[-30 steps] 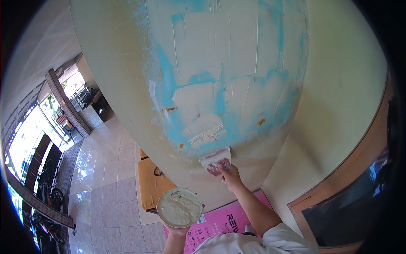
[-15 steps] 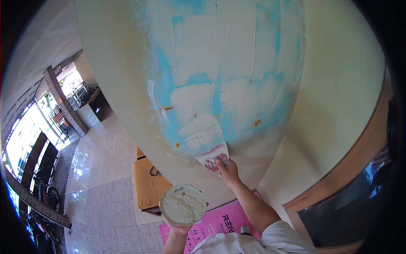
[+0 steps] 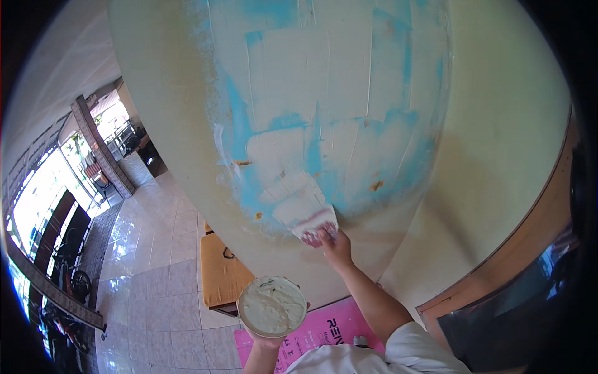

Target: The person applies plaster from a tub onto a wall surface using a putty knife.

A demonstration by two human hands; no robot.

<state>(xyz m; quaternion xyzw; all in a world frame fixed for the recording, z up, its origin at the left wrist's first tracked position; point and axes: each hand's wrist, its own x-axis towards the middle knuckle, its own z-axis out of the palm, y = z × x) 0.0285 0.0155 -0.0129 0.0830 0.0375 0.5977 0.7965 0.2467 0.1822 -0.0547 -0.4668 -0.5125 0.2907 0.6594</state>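
My right hand (image 3: 337,247) grips a putty scraper (image 3: 314,229), whose reddish blade is smeared with white. The blade lies against the lower part of the wall patch (image 3: 293,81), where pale filler covers light blue in broad strokes. A fresh smooth strip of filler (image 3: 300,202) runs just above the blade. From below, my left hand (image 3: 266,341) holds up a round tub of off-white putty (image 3: 272,306), with fingertips showing at its right side. Small brown spots (image 3: 376,186) dot the patch.
Below the wall, a pink printed sheet (image 3: 311,321) covers part of the tiled floor (image 3: 168,293). An orange-topped stool or bench (image 3: 221,268) stands left of the tub. A wood-framed dark glass panel (image 3: 498,330) is at lower right. Motorbikes (image 3: 71,280) stand far left.
The rough lump of filler above the scraper is now spread flat and smooth. The scraper stays low on the patch, its blade turned slightly. The tub remains in my left hand.
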